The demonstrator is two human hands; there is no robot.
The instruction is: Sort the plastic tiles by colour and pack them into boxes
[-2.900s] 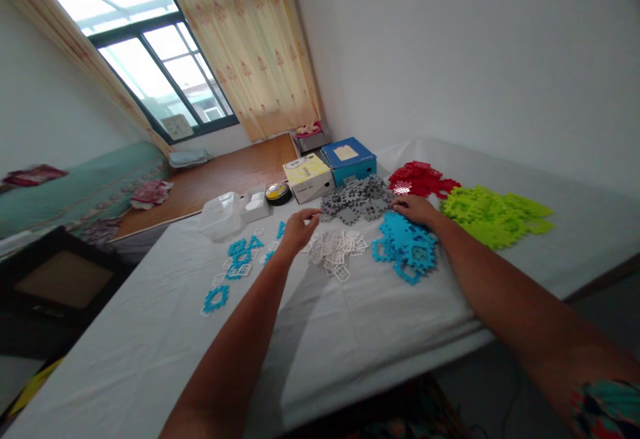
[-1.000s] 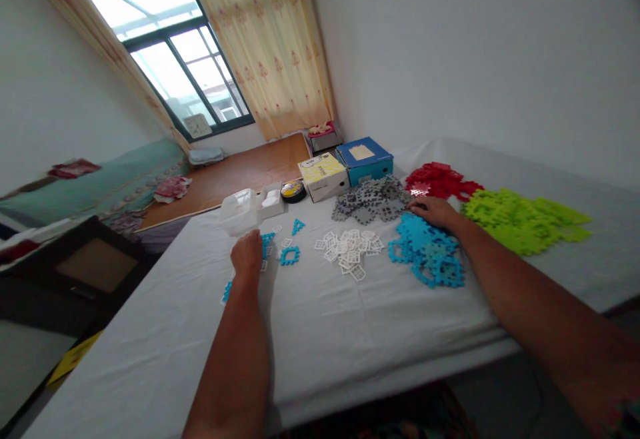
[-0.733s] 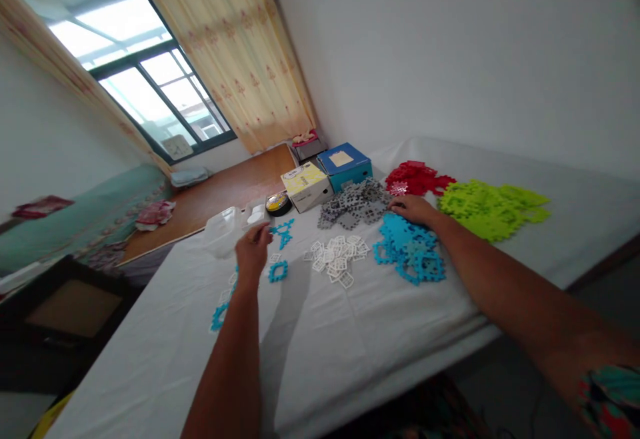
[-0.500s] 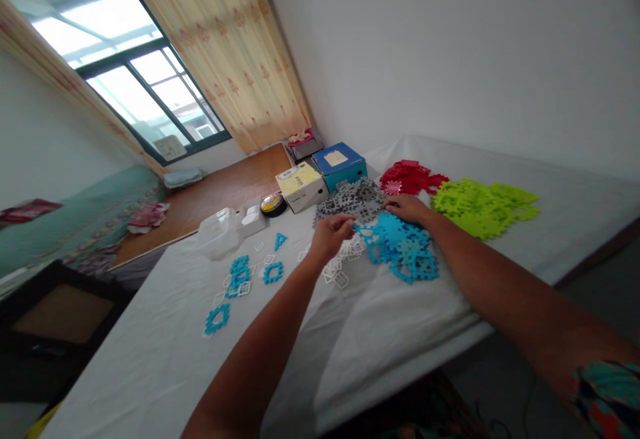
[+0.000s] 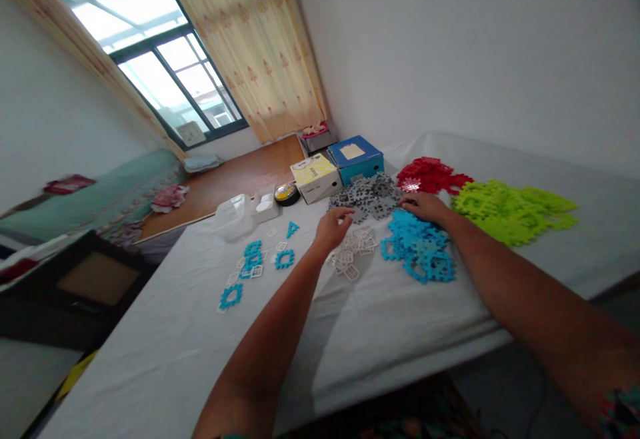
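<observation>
Shift since 1.0 s ago: left hand had moved from the scattered blue pieces, left of centre, to the middle of the frame.
Left hand state: fingers reached toward the right, thumb and fingertips close together; whether they held a piece could not be told. Hand was over the near-left edge of the grey pile, just above the white lattice pieces.
Right hand state: fingers bent down at the far edge of the blue pile, right of centre, near the grey pile; grip could not be told.
Right of frame: red pile behind the right hand, lime-green pile beyond the right wrist.
Behind grey pile: yellow-and-white box and blue box, side by side.
Left of boxes: clear container.
</observation>
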